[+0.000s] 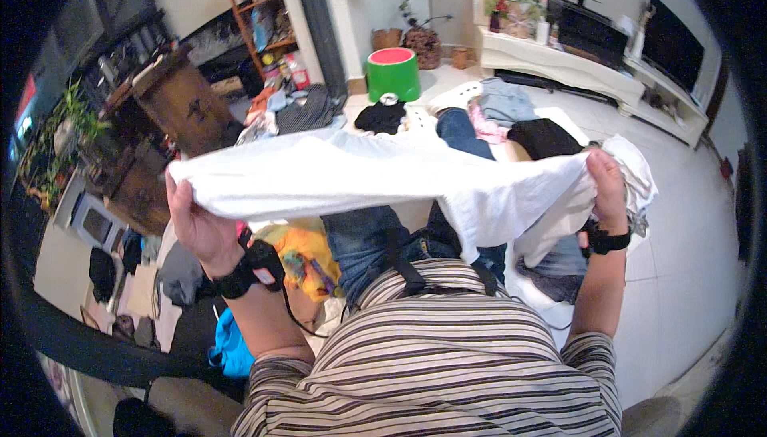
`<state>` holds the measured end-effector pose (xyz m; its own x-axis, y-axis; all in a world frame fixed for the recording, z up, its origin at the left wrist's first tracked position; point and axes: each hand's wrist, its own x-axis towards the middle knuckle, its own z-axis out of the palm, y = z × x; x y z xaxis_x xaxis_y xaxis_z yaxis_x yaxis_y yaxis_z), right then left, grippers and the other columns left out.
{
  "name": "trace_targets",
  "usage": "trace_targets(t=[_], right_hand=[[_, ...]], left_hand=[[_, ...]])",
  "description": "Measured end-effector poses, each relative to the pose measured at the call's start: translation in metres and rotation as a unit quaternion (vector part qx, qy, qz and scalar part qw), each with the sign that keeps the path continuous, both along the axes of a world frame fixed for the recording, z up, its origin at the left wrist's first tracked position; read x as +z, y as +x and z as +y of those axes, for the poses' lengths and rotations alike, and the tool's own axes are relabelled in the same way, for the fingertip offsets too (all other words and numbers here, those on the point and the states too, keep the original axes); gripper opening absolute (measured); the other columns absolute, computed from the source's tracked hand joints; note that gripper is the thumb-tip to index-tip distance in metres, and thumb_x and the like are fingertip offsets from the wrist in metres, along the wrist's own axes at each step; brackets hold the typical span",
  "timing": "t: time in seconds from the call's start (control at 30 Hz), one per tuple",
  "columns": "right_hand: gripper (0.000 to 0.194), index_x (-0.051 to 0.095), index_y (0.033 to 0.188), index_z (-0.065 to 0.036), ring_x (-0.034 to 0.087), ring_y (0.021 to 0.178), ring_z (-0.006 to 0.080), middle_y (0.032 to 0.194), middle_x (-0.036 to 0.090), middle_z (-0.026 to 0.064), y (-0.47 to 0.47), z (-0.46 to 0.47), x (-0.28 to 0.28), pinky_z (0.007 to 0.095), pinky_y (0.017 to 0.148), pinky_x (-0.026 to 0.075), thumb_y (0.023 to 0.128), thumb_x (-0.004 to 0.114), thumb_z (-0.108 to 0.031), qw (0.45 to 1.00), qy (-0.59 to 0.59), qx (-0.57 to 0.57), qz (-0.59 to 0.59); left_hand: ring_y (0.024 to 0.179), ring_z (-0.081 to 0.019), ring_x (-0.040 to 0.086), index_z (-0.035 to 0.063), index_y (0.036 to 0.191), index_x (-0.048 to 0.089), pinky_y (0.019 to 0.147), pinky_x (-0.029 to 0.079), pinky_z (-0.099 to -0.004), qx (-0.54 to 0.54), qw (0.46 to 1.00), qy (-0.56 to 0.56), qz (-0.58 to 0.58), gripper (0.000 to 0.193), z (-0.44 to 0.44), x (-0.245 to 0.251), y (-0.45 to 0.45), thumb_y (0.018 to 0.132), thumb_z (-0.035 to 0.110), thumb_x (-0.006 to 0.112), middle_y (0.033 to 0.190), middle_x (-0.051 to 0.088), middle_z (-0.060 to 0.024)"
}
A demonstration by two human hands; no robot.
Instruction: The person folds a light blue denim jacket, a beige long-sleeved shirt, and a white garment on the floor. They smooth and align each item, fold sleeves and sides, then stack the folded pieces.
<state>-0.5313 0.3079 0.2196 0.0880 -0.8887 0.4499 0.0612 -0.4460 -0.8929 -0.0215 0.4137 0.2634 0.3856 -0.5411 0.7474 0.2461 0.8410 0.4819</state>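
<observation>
A white cloth garment [359, 173] is stretched sideways in the air above my lap, its edge hanging lower towards the right. My left hand [201, 227] grips its left end between thumb and fingers. At the other end, my right hand [606, 188] is closed on a bunched corner. Black bands circle both wrists. Beneath the garment are my legs in blue jeans [365, 245], and a yellow patterned cloth [308, 257] lies beside them. The garment hides part of the floor and of my legs.
Piles of clothes surround me, among them a black garment [548, 137], light blue denim [506, 100] and a bright blue cloth [232, 344]. A green stool with a red top [392, 77] stands ahead. A white TV cabinet [557, 68] is at the back right, wooden furniture [186, 101] at left.
</observation>
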Motion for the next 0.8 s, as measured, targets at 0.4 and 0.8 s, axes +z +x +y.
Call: trace_targets(t=[0.4,0.8], right_hand=[[0.024,0.058,0.079,-0.001,0.048,0.066,0.0075,0.069,0.054,-0.0007,0.039,0.052,0.017,0.0225,0.059,0.038,0.087,0.056,-0.023,0.979,-0.057,0.116,0.156],[0.059,0.057,0.111,-0.003,0.057,0.095,0.0292,0.103,0.061,0.0158,0.135,-0.011,-0.093,0.0333,0.083,0.044,0.076,0.063,-0.05,0.834,0.019,0.265,0.483]], left_hand=[[0.09,-0.0172,0.061,0.0008,0.106,0.054,0.076,0.052,-0.0276,0.032,0.992,0.111,0.05,0.027,-0.029,-0.029,0.044,0.092,0.023,0.048,0.103,0.061,-0.0106],[0.118,-0.0271,0.044,0.0019,0.128,0.041,0.099,0.035,-0.0341,0.02,0.727,0.412,-0.549,0.072,-0.068,-0.156,-0.009,0.068,0.02,0.076,0.129,0.044,-0.0166]])
